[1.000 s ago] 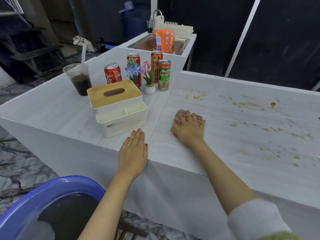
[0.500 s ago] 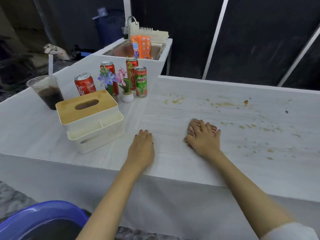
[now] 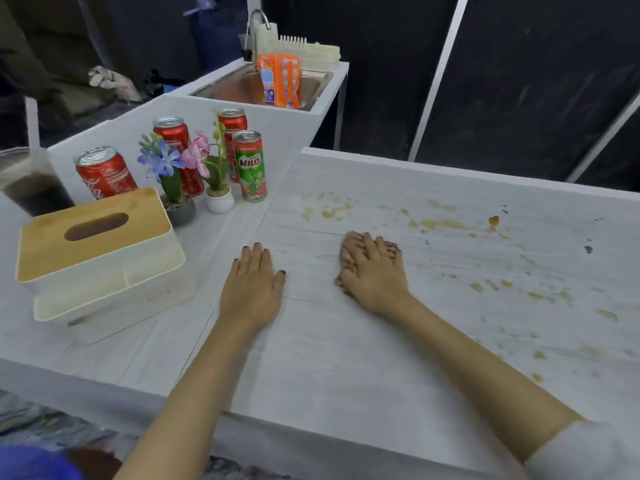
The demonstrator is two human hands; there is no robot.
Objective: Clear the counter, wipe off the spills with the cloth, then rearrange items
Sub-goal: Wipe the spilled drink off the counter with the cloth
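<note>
My right hand (image 3: 372, 271) lies flat on a small pinkish cloth (image 3: 347, 245), pressing it onto the white counter (image 3: 346, 358); only the cloth's edges show around my fingers. Brown-yellow spills (image 3: 443, 224) dot the counter beyond and to the right of the cloth. My left hand (image 3: 252, 289) rests palm down on the counter to the left, fingers together, holding nothing. Moved items stand at the left: a tissue box (image 3: 100, 258) with a wooden lid, three red cans (image 3: 104, 173), a green Milo can (image 3: 250, 166) and two small flower pots (image 3: 219, 199).
A plastic cup of dark drink (image 3: 31, 188) stands at the far left edge. A sink (image 3: 263, 86) with an orange packet (image 3: 280, 80) and a dish rack is behind. A blue basin (image 3: 31, 462) sits on the floor, lower left. Dark panels back the counter.
My right hand has slid the cloth away from me and rightward over the counter towards the spills. My left hand has shifted right along the counter. The view has swung to the right.
</note>
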